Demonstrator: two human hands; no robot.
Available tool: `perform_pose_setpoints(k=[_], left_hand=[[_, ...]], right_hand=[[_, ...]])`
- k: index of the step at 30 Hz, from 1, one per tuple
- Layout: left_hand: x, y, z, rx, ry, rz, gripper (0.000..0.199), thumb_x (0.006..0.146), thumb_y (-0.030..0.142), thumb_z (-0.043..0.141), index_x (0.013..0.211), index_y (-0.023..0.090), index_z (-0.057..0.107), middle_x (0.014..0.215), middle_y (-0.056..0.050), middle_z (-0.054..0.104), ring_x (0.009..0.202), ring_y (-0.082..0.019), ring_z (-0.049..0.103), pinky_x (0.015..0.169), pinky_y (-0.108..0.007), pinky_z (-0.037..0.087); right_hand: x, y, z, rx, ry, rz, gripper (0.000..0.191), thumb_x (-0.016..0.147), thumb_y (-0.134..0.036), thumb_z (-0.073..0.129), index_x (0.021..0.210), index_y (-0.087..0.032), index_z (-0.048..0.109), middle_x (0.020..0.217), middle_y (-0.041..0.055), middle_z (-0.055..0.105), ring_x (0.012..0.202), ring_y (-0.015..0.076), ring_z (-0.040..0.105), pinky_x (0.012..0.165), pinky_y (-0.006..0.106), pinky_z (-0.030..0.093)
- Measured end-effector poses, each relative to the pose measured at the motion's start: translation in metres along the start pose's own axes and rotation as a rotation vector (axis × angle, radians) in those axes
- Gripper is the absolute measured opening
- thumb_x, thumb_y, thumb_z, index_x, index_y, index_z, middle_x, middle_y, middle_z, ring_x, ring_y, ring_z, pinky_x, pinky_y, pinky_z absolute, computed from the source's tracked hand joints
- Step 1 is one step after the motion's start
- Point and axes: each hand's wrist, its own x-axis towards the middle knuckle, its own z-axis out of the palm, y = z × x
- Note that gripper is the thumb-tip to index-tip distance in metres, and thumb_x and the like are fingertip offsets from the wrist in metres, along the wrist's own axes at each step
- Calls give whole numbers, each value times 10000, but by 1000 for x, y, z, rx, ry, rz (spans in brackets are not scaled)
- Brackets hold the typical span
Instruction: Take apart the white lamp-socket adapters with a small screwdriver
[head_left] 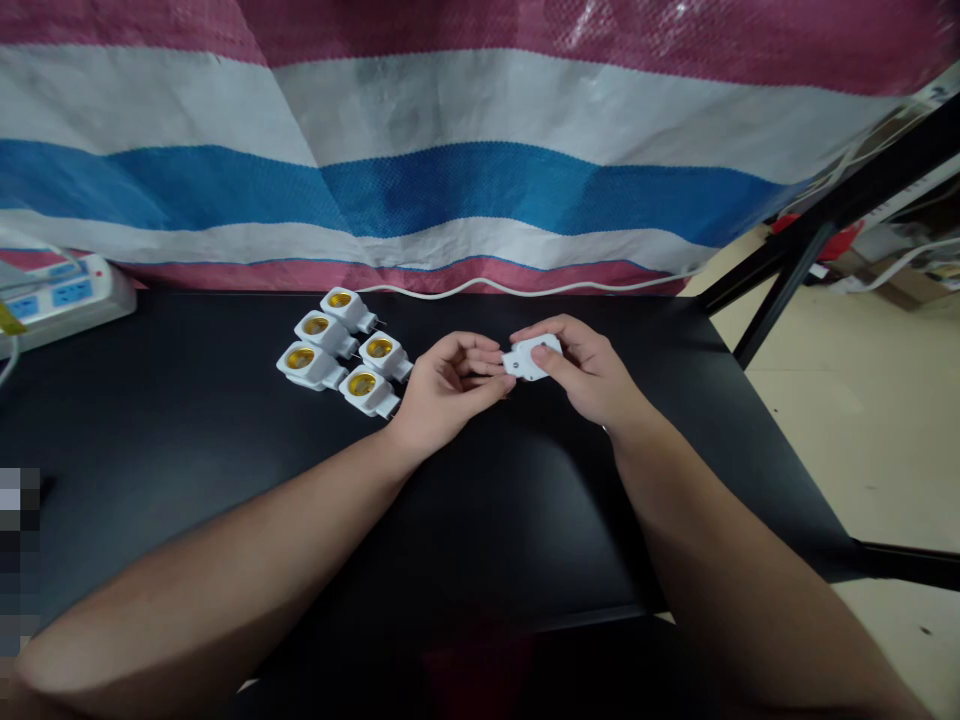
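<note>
Between my hands is a white plug-in lamp socket adapter (531, 357), gripped by the fingers and thumb of my right hand (581, 365). My left hand (450, 385) has its fingertips on the adapter's left end, and my fingers hide part of its body. Several similar white adapters (337, 345) with yellow-lined sockets lie in a tight cluster on the black table (187, 420), just left of my left hand. Their sockets face up and their metal prongs point to the right.
A white power strip (64, 300) with blue sockets sits at the table's far left corner. A white cable (525, 287) runs along the back edge, before a striped woven tarp (450, 190). A black metal frame (825, 220) stands at the right, above a tiled floor (862, 450).
</note>
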Motion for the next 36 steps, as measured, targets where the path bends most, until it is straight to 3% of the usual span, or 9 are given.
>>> perform_pose_setpoints(k=[6, 13, 25, 31, 36], left_hand=[[2, -4, -2, -27, 23, -34, 342, 790, 306, 983, 1011, 172, 759, 935, -52, 815, 845, -163, 801, 878, -318, 688], [3, -2, -2, -53, 44, -114, 398, 790, 473, 983, 956, 159, 805, 864, -59, 820, 774, -157, 804, 834, -297, 694], [5, -6, -5, 31, 14, -48, 333, 812, 415, 977, 975, 161, 835, 828, -61, 818, 749, -147, 763, 789, -292, 648], [6, -4, -5, 22, -57, -121, 374, 822, 444, 965, 1019, 155, 833, 821, -61, 812, 720, -149, 759, 722, -282, 649], [5, -4, -4, -7, -32, -145, 375, 790, 438, 988, 959, 146, 825, 825, -63, 818, 716, -150, 770, 722, -282, 669]], right_hand=[[1, 5, -3, -1, 75, 13, 310, 985, -554, 776, 1136, -284, 762, 1060, 33, 793, 827, 183, 721, 789, 367, 628], [-2, 2, -1, -33, 72, -29, 238, 993, -482, 780, 1134, -290, 774, 1089, 42, 798, 979, 216, 748, 830, 375, 622], [-2, 3, 0, -49, 44, -39, 249, 987, -496, 778, 1125, -290, 773, 1092, 49, 790, 1017, 234, 749, 855, 402, 621], [-3, 0, 0, -61, 59, -73, 220, 986, -456, 783, 1124, -286, 765, 1131, 56, 795, 1053, 247, 751, 872, 414, 620], [-3, 0, 2, -59, 59, -85, 194, 992, -425, 766, 1122, -280, 759, 1169, 58, 798, 1034, 237, 753, 854, 405, 614]])
